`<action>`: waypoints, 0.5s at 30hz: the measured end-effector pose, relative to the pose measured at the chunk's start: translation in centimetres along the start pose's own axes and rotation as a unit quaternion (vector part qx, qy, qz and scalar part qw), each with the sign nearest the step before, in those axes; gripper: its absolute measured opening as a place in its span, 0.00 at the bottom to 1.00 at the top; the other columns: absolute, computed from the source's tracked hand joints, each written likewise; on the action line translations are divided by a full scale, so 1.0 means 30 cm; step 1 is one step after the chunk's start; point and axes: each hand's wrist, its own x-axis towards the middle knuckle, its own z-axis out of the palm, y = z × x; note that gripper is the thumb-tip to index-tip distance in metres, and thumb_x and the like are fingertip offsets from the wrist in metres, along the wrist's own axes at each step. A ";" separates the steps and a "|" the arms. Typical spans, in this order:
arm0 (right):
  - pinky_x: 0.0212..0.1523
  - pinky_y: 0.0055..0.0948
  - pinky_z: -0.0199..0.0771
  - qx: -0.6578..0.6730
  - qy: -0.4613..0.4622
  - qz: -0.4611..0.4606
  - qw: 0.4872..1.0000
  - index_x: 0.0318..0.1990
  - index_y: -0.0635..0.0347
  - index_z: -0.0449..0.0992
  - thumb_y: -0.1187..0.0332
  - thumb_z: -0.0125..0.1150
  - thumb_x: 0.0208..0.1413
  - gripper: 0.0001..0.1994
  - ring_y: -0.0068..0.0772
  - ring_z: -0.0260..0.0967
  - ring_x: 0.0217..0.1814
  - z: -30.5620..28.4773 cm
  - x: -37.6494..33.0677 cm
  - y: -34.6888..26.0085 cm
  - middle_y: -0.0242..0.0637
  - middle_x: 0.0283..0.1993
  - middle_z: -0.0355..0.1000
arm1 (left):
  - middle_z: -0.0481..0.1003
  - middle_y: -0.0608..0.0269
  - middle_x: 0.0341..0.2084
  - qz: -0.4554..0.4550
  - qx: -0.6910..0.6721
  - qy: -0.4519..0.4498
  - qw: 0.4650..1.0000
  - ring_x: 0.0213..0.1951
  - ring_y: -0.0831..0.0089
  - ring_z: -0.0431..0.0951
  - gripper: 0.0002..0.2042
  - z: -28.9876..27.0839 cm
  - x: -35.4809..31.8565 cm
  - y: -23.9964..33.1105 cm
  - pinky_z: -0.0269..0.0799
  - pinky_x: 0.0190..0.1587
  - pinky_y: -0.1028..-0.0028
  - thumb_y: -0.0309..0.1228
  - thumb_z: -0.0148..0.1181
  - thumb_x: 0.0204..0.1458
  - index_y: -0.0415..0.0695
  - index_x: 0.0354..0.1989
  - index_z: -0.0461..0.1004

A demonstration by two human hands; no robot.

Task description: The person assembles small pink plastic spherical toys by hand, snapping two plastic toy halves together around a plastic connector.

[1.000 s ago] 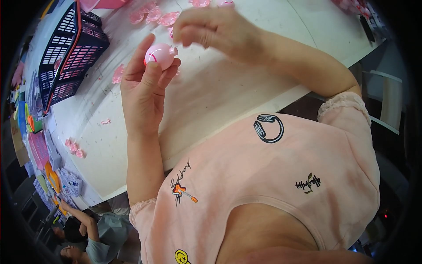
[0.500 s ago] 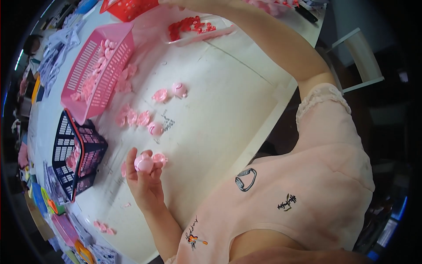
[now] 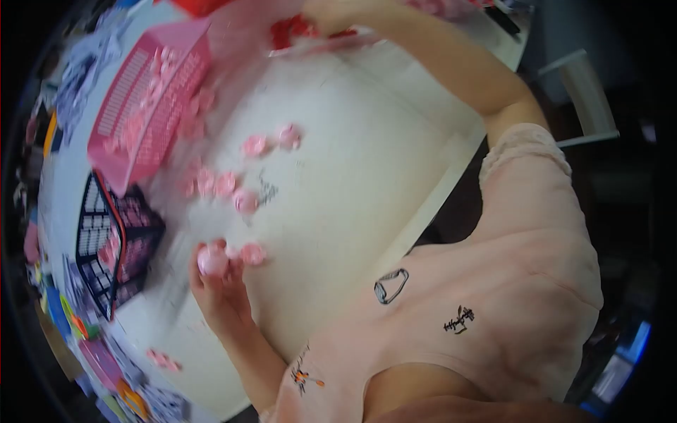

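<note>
My left hand (image 3: pixel 224 296) grips a round, glossy pink plastic piece (image 3: pixel 212 260) between thumb and fingers, just above the table (image 3: pixel 338 176). Right beside those fingers is a pink flower-like plastic piece (image 3: pixel 252 254). My right hand (image 3: pixel 331 15) is over the shallow clear tray (image 3: pixel 328 44) at the far side, by the small red parts (image 3: pixel 289 29). Motion smears its fingers and the picture's upper edge cuts close to it. Between my hands lie another round pink piece (image 3: pixel 245 201), several flower-like pieces (image 3: pixel 226 184), and one more round piece (image 3: pixel 288 136).
To the left, a pink slotted basket (image 3: pixel 159 137) holds pink pieces, with a dark blue basket (image 3: pixel 134 240) nearer me. Part of a red basket (image 3: pixel 199 5) shows at the top. A few small pink bits (image 3: pixel 163 360) lie near left. A chair (image 3: pixel 582 99) stands beyond the right edge.
My right hand has moved from beside the red basket to the red parts' tray. My left hand, still gripping the round pink piece, has shifted slightly left. The whole view has shifted a little.
</note>
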 end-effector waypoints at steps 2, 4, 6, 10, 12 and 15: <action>0.33 0.39 0.71 -0.037 0.017 -0.004 0.999 0.27 0.63 0.77 0.71 0.54 0.37 0.09 0.45 0.72 0.30 -0.025 -0.045 0.032 0.49 0.28 0.72 | 0.63 0.45 0.47 -0.017 -0.024 -0.006 1.000 0.45 0.65 0.71 0.28 0.011 0.015 -0.012 0.71 0.46 0.71 0.34 0.59 0.48 0.35 0.54 0.55; 0.29 0.35 0.70 0.045 -0.005 0.029 0.999 0.26 0.62 0.76 0.70 0.56 0.35 0.09 0.39 0.71 0.28 -0.083 -0.109 0.021 0.46 0.24 0.72 | 0.65 0.46 0.46 -0.040 -0.061 -0.042 0.996 0.42 0.65 0.72 0.28 0.041 0.031 -0.005 0.72 0.45 0.72 0.34 0.60 0.48 0.35 0.54 0.56; 0.28 0.32 0.70 0.103 0.086 0.028 0.991 0.27 0.62 0.76 0.71 0.57 0.37 0.08 0.35 0.70 0.26 -0.072 -0.081 0.006 0.43 0.23 0.72 | 0.66 0.46 0.46 -0.039 -0.103 -0.025 0.994 0.41 0.64 0.73 0.27 0.028 0.030 0.000 0.73 0.45 0.72 0.34 0.59 0.48 0.35 0.54 0.56; 0.27 0.22 0.69 0.444 0.141 -0.096 0.880 0.30 0.64 0.75 0.75 0.57 0.43 0.05 0.25 0.70 0.27 -0.147 -0.187 -0.154 0.37 0.27 0.73 | 0.66 0.47 0.47 -0.071 -0.182 -0.052 0.979 0.42 0.62 0.74 0.24 0.079 0.013 -0.005 0.75 0.45 0.74 0.32 0.56 0.50 0.37 0.54 0.58; 0.28 0.18 0.70 0.628 0.052 -0.152 0.761 0.33 0.64 0.74 0.75 0.59 0.46 0.06 0.21 0.70 0.28 -0.186 -0.287 -0.271 0.35 0.29 0.73 | 0.66 0.47 0.47 -0.078 -0.190 -0.060 0.977 0.44 0.61 0.73 0.23 0.102 0.025 -0.024 0.75 0.45 0.74 0.31 0.56 0.50 0.37 0.53 0.58; 0.31 0.15 0.73 0.661 0.020 -0.334 0.671 0.35 0.65 0.73 0.73 0.58 0.50 0.06 0.18 0.69 0.30 -0.108 -0.316 -0.499 0.36 0.31 0.72 | 0.67 0.47 0.47 -0.052 -0.186 -0.035 0.980 0.44 0.61 0.73 0.22 0.061 -0.018 -0.011 0.74 0.46 0.74 0.28 0.56 0.50 0.37 0.53 0.60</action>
